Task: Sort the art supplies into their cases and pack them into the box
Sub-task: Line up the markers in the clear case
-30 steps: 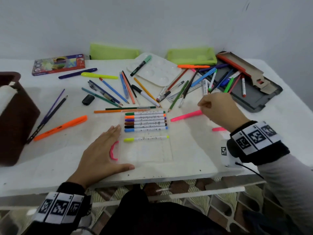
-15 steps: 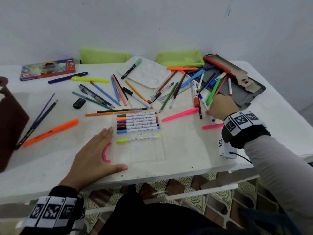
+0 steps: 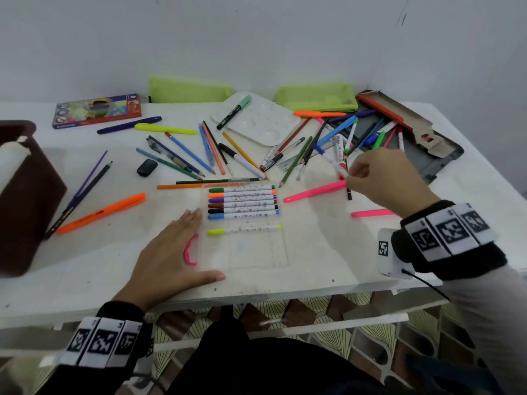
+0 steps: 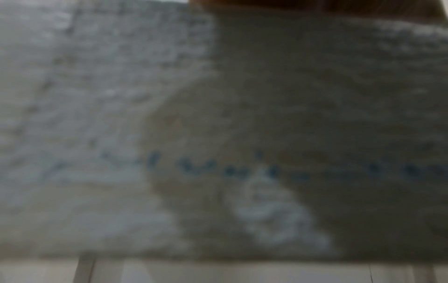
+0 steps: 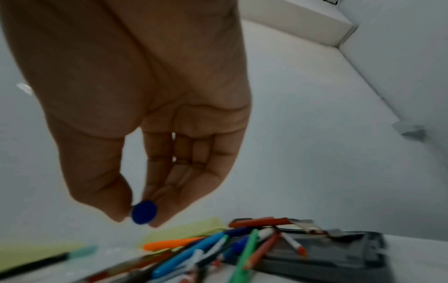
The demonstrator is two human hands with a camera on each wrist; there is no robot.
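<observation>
A clear flat marker case (image 3: 256, 253) with a pink handle (image 3: 190, 250) lies at the table's front edge. Several white markers (image 3: 242, 202) lie side by side in its far half, and a yellow-capped one (image 3: 243, 230) lies apart below them. My left hand (image 3: 171, 252) rests flat and open on the table against the case's left edge. My right hand (image 3: 350, 175) hovers above the pen pile at the right and pinches a white marker with a blue cap (image 3: 328, 156). Its blue end (image 5: 144, 211) shows between the thumb and fingers of the right hand (image 5: 134, 215). The left wrist view is a blur of table surface.
A brown box (image 3: 25, 201) stands at the left edge. Two green pouches (image 3: 189, 91) (image 3: 316, 96), a white palette (image 3: 256, 122), a pencil tin (image 3: 97, 109) and a grey tray (image 3: 440, 158) line the back. Loose pens, pencils, pink highlighters (image 3: 313, 191) and an orange one (image 3: 102, 212) lie scattered.
My right hand reached right into the pen pile, then came back a little holding the blue-capped marker lifted off the table. The left hand has stayed flat by the case.
</observation>
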